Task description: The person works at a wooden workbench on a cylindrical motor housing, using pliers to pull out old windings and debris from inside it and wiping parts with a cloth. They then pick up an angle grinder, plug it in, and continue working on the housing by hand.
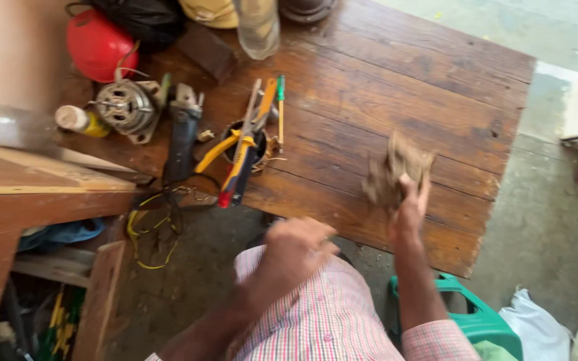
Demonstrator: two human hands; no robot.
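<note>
The right hand is raised over the near edge of the wooden bench, its fingers curled tight around a crumpled brown rag — the cloth bunches up above the knuckles and hangs clear of the boards, blurred by motion. The left hand sits lower and closer to the body, just off the bench's front edge, above a pink checked shirt; it is loosely curled and smeared with blur, and whether it holds anything cannot be told.

Well to the left of the rag, a cluster of tools stands in a dark cup: yellow-handled pliers, a red-and-blue-handled tool and a green-tipped screwdriver. Beside them lies a dark angle grinder, then a small electric motor with bare windings, with a red rounded container behind it. A clear plastic bottle stands at the bench's far edge. A green plastic stool sits under the right forearm — on the concrete floor.
</note>
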